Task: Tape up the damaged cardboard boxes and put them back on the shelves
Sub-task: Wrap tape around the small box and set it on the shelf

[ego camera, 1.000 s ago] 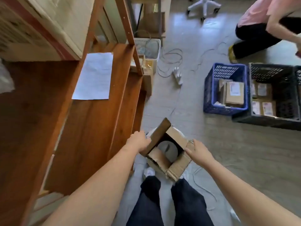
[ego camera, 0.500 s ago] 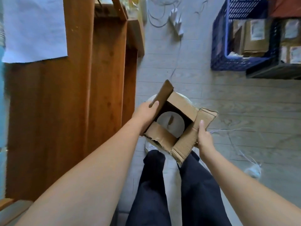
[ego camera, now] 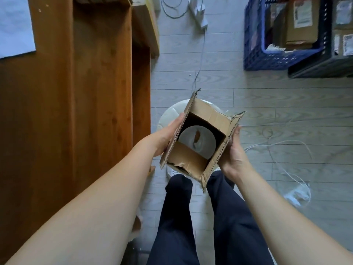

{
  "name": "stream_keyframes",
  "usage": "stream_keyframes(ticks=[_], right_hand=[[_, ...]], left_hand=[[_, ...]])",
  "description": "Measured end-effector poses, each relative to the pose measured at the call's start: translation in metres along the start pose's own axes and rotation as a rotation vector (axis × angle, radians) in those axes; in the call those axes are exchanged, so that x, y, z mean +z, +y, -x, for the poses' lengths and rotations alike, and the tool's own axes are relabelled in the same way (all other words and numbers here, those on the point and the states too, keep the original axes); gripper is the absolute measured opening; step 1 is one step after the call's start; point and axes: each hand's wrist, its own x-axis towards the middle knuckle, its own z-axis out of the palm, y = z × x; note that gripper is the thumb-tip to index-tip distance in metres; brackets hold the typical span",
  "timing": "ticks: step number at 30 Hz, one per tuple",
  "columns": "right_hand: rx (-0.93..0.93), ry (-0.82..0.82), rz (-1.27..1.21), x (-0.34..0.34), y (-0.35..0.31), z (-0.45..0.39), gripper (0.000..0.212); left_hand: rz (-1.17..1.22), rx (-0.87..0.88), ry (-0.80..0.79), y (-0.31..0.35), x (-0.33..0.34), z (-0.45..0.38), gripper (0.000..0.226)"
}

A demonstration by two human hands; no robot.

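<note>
I hold a small open cardboard box [ego camera: 208, 119] between both hands over a white round stool [ego camera: 168, 119]. Its flaps stand up and the near flap is torn at the corner. Inside shows a white round object [ego camera: 198, 142]. My left hand [ego camera: 166, 134] lies flat against the box's left flap, fingers straight. My right hand [ego camera: 234, 155] cups the right flap and side, fingers hidden behind the cardboard. The wooden shelves [ego camera: 86, 83] stand to my left.
A blue crate [ego camera: 267, 56] and a black crate [ego camera: 321, 67] with labelled cardboard boxes [ego camera: 299, 20] sit at the far right. White cables [ego camera: 282, 169] trail on the grey floor, a power strip [ego camera: 198, 12] lies ahead. A paper sheet [ego camera: 15, 25] lies on the shelf.
The camera has tilted down and the box sits closer. Both hands shifted from the flaps' tops to the box's sides, and the side flaps now stand more upright.
</note>
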Motion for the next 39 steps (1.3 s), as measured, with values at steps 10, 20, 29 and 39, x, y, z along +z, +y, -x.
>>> stream_keyframes(ticks=[10,20,29,39], right_hand=[[-0.071,0.024,0.151,0.018,-0.017,-0.005,0.112],[-0.263,0.797,0.864,0.063,-0.03,-0.009,0.058],[-0.351,0.354,0.853,0.055,-0.003,-0.028,0.081],[0.022,0.11,0.246,-0.006,0.01,-0.045,0.074]], left_hand=[[0.153,0.11,0.112,-0.005,0.007,0.0,0.072],[0.045,0.309,0.192,0.0,0.029,-0.009,0.085],[0.086,0.323,0.268,-0.012,0.045,-0.019,0.104],[0.109,0.232,0.146,-0.008,0.027,-0.034,0.091]])
